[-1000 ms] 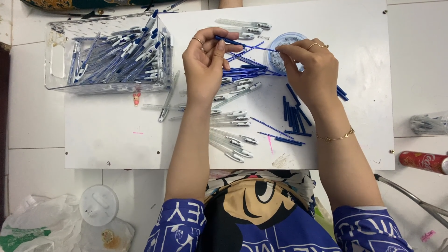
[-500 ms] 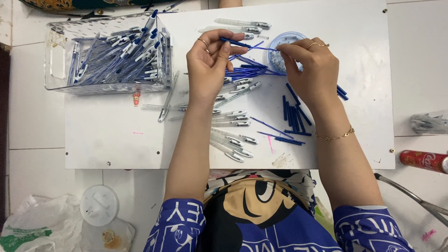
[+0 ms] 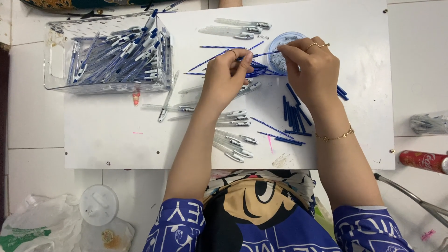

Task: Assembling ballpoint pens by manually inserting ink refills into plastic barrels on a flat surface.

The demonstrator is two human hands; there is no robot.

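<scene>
My left hand (image 3: 225, 78) pinches a thin blue pen refill (image 3: 264, 54) between thumb and forefinger, above a loose heap of blue refills (image 3: 261, 71) on the white board (image 3: 112, 135). My right hand (image 3: 311, 67) grips the refill's other end with its fingertips, right over a small round blue-rimmed dish (image 3: 285, 41). What the right fingertips hold beside the refill is too small to tell. Clear pen barrels (image 3: 233, 123) lie in a row under my left forearm. Short dark blue pen parts (image 3: 293, 114) lie under my right wrist.
A clear plastic bin (image 3: 107, 53) full of assembled blue pens stands at the back left. Two clear barrels (image 3: 238, 28) lie at the far edge. A red can (image 3: 422, 161) and a clear bag (image 3: 429, 123) lie off the board at right. A plastic bag (image 3: 32, 228) lies lower left.
My left hand has shifted right, toward my right hand, and now both hands hold the same refill by the dish. The right hand has hardly moved.
</scene>
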